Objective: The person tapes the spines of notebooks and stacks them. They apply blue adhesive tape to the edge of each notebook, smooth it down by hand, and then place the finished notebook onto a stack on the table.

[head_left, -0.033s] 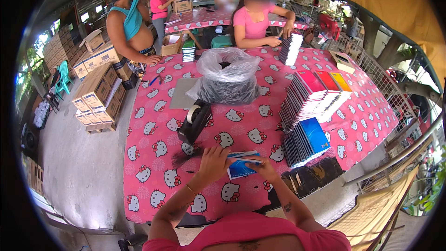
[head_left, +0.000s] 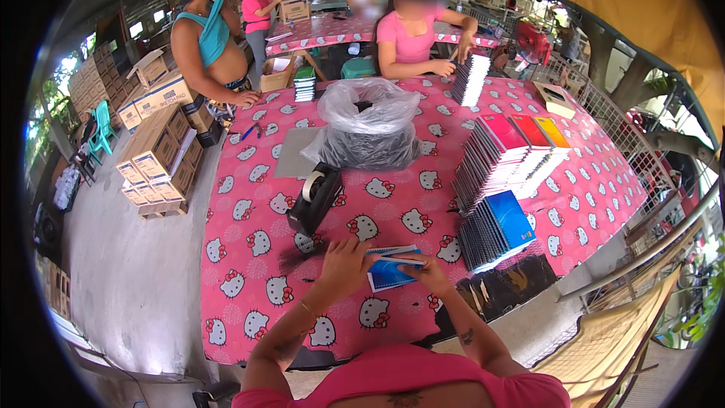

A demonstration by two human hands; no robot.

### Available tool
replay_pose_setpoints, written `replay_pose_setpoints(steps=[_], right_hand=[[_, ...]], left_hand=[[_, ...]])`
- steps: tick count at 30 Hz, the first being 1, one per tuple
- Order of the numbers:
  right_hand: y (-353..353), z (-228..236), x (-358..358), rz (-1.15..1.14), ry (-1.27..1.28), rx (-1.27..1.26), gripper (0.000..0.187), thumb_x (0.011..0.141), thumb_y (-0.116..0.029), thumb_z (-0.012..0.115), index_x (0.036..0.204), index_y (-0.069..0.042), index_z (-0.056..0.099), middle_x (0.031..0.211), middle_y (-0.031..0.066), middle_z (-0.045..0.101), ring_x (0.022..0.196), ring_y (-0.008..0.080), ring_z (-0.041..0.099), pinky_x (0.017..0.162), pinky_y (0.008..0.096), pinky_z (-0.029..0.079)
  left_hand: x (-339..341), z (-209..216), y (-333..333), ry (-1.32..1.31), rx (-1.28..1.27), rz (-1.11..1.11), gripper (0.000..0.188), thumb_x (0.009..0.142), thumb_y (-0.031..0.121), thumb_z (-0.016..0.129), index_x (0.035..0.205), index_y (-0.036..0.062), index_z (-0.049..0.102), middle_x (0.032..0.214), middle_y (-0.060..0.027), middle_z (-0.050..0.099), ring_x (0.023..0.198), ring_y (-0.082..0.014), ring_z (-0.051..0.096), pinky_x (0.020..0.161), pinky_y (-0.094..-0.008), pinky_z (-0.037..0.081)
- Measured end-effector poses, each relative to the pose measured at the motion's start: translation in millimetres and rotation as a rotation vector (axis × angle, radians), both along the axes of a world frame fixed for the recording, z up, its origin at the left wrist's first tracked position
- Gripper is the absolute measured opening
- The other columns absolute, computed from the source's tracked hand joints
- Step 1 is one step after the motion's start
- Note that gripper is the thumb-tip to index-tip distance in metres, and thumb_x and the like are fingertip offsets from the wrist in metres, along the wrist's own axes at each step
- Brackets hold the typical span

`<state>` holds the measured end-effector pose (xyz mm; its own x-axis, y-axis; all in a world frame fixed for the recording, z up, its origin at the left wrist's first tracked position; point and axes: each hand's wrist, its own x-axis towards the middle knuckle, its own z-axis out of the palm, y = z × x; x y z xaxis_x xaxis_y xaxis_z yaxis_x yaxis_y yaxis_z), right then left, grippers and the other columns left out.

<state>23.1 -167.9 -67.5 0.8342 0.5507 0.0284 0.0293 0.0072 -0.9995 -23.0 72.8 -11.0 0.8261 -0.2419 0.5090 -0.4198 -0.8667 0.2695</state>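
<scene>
A small spiral notebook [head_left: 391, 275] with a blue cover lies near the front of the table, and both my hands are on it. At its left edge, my left hand [head_left: 346, 263] is closed with the thumb along the pages. My right hand [head_left: 429, 273] pinches its right side, where a pale cover or page edge is lifted. Left of my left hand is a dark bundle of thin wire coils [head_left: 296, 258], partly blurred. Just beyond stands a black tape dispenser [head_left: 313, 208] with a roll in it.
A clear plastic bag [head_left: 370, 117] of dark material stands mid-table beside a grey board [head_left: 294, 155]. Stacked blue notebooks [head_left: 498, 230] and pink, red and yellow ones [head_left: 504, 140] stand at right. One co-worker [head_left: 411, 41] handles a notebook stack across the table; another [head_left: 208, 38] stands at far left.
</scene>
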Motion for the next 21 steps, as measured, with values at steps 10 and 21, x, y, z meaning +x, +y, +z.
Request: replay_pose_setpoints(steps=[10,21], right_hand=[[2,-9,1,-0.011,-0.068,0.016,0.032,0.091,-0.004,0.070,0.124,-0.005,0.069,0.113,0.0031,0.070,0.100,0.0090,0.061,0.087,0.0260,0.051],[6,-3,-3,-0.012,-0.134,0.076,0.034,0.094,-0.008,0.066,0.128,-0.005,0.065,0.123,0.0051,0.068,0.109,0.0121,0.060,0.096,0.0298,0.048]], left_hand=[[8,-19,7,0.021,-0.051,-0.064,0.032,0.092,0.039,0.065,0.099,0.0080,0.062,0.096,-0.0119,0.054,0.091,-0.0336,0.061,0.077,-0.0460,0.051],[-22,-64,-38,-0.065,0.239,0.264,0.085,0.095,0.056,0.049,0.147,-0.0093,0.034,0.155,-0.0277,0.031,0.146,-0.0459,0.026,0.113,-0.0693,0.012]])
